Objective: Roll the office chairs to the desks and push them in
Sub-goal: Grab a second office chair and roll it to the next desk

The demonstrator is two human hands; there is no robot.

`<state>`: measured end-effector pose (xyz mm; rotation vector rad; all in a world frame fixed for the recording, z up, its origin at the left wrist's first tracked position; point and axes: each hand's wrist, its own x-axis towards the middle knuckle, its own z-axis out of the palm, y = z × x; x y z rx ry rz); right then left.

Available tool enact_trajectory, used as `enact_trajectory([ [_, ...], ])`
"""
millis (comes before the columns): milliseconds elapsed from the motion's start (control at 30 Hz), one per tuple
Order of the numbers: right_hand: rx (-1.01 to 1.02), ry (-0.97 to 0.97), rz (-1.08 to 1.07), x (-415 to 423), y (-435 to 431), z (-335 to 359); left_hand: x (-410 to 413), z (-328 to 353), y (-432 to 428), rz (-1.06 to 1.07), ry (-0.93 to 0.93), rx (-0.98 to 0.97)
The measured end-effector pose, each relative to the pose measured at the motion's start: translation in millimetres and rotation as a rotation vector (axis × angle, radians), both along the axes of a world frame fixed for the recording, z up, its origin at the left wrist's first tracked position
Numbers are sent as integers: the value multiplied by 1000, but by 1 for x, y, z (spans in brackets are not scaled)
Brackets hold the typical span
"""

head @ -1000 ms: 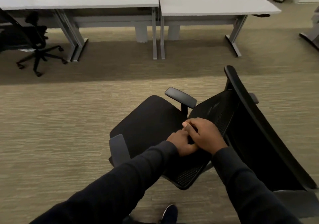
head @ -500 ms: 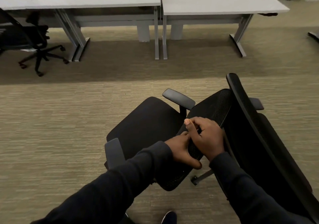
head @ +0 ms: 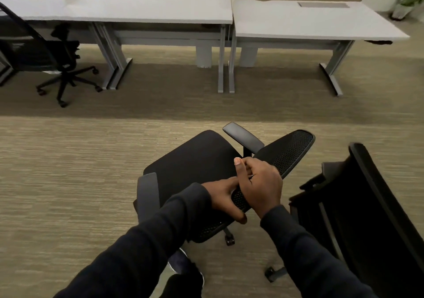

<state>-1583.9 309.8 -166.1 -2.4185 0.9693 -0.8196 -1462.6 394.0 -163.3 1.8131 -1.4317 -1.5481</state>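
Both hands grip the mesh back of the chair (head: 195,160): the left hand (head: 223,198) is clamped on its top edge, and the right hand (head: 259,186) wraps over it (thumb raised). The chair stands on carpet, well short of the desk (head: 146,8) ahead.

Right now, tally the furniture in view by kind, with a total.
Office chairs: 3, the held chair, the chair at right, the chair at far left.
Desks: 3, left desk, middle desk, right desk.
Total: 6.
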Motion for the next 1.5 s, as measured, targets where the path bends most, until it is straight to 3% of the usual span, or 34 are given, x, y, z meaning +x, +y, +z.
enact_trajectory([
  [267, 45, 13, 87, 129, -38, -1, 143, 6, -24, 0, 40, 90],
  [700, -205, 269, -13, 313, -205, -9, 412, 13, -77, 66, 70, 213],
  [1000, -135, 237, -61, 460, -306, -19, 587, -1, -161, 117, 83, 245],
  [1200, -84, 240, -71, 565, -365, -15, 703, 3, -228, 138, -38, 292],
  [1500, -42, 228, -140, 713, -438, -9, 865, 0, -317, 135, -252, 185],
])
